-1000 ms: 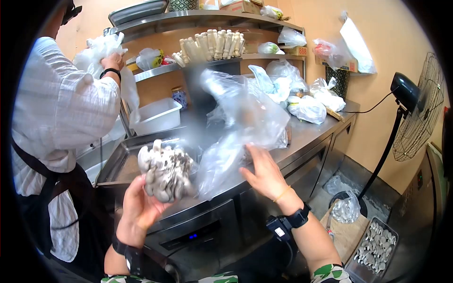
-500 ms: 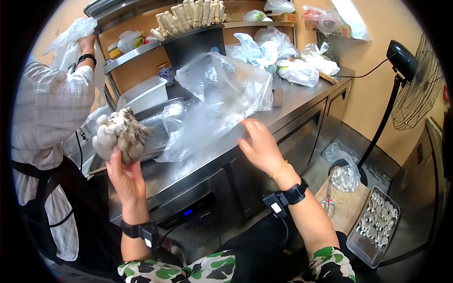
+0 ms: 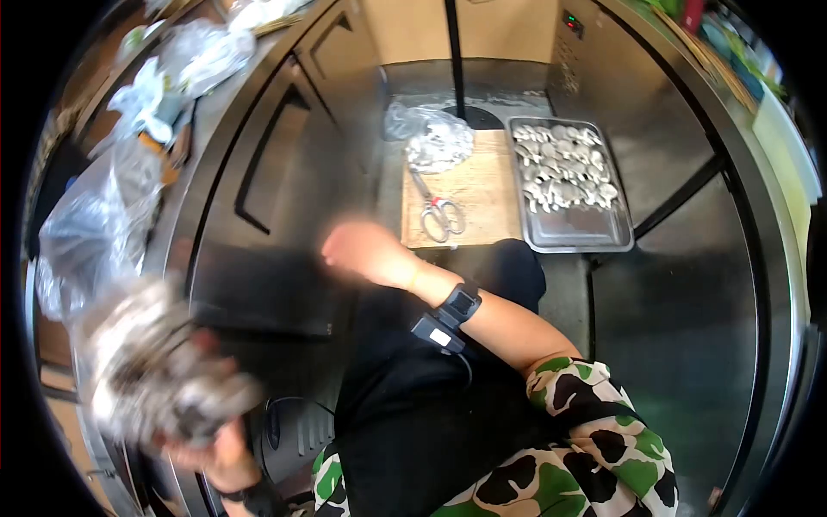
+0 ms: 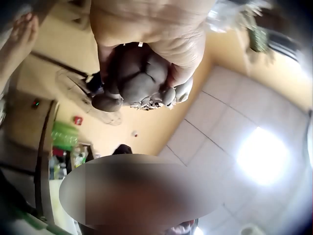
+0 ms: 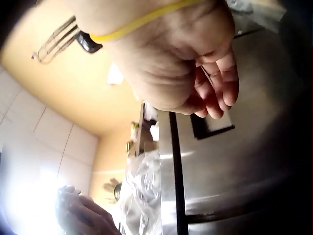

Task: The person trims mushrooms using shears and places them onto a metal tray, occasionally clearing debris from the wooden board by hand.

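A blurred cluster of grey oyster mushrooms is at the lower left of the head view, gripped by my left hand. In the left wrist view, thumb and fingers curve around the sides of the mushroom cluster. My right hand holds nothing and hovers in front of the steel cabinet doors, short of the wooden board. Its fingers hang loosely curled in the right wrist view. Scissors with grey-and-red handles lie on the wooden board. To the board's right, a metal tray holds many small mushroom pieces.
A filled clear plastic bag sits at the board's far end, near the fan's base. Steel cabinets close in on the right. On the left counter lie a large clear plastic bag and other bags.
The head view has swung right and down, from the counter to the board and tray. My left hand still holds the mushroom cluster. My right hand has come away from the large plastic bag.
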Demonstrator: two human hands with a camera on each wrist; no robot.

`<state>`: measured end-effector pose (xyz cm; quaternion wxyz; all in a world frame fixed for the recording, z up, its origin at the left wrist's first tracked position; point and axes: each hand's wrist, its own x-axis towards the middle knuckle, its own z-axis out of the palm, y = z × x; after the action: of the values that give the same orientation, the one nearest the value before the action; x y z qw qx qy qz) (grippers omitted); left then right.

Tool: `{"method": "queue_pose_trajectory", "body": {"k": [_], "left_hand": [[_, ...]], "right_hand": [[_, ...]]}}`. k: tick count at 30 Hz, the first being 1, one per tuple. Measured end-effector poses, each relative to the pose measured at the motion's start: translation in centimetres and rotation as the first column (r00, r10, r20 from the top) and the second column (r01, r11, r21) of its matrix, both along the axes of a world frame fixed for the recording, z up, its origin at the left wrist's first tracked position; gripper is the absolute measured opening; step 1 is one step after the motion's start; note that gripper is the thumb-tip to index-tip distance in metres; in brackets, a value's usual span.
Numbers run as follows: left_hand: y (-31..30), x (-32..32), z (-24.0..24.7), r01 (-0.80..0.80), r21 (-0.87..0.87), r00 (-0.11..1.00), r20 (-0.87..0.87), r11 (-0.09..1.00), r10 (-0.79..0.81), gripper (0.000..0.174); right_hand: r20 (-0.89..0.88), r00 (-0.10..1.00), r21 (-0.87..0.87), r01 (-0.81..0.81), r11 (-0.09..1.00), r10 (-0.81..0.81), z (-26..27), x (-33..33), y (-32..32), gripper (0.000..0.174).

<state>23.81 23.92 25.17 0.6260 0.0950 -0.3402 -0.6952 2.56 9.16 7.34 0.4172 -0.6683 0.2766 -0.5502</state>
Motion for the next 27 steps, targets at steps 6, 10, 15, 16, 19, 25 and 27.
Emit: {"method": "queue_pose_trajectory", "body": {"k": [6,10,15,16,19,25,27], "left_hand": [[-12.2,-11.2,-8.5,0.161,0.3,0.957,0.185,0.94,-0.223,0.055],[-17.4,-15.8,-14.8,0.266,0.318,0.932,0.155,0.91,-0.327,0.044],[-19.2,-20.3,-17.5,0.199,0.22,0.9,0.344,0.955,-0.266,0.045],[-19.5,-20.7,-18.0,0.199,0.166,0.89,0.382,0.966,-0.249,0.046],[-20.3,-21.4,-19.3,0.183,0.036,0.861,0.477,0.982,-0.178,0.049],[-22.3,-20.9,-21.2,0.156,-0.271,0.636,0.764,0.95,0.113,0.061],[-23.9,-21.0,-21.5,0.181,-0.299,0.583,0.8,0.937,0.143,0.063]], "right_hand": [[0.325,0.908,0.581,0.028,0.813,-0.264,-5.1,-9.2,2.1,0.012],[0.268,0.849,0.617,0.212,0.758,-0.455,-6.2,-13.9,3.6,0.01],[0.237,0.771,0.543,0.4,0.738,-0.592,-2.8,-16.7,4.7,0.025],[0.26,0.768,0.554,0.378,0.742,-0.585,-2.6,-16.7,4.4,0.026],[0.297,0.785,0.608,0.283,0.742,-0.543,-3.0,-16.3,2.3,0.036],[0.491,0.772,0.669,-0.037,0.742,-0.404,-3.5,-15.7,-1.8,0.028],[0.567,0.73,0.665,-0.134,0.735,-0.381,-5.0,-16.2,-3.2,0.027]]}}
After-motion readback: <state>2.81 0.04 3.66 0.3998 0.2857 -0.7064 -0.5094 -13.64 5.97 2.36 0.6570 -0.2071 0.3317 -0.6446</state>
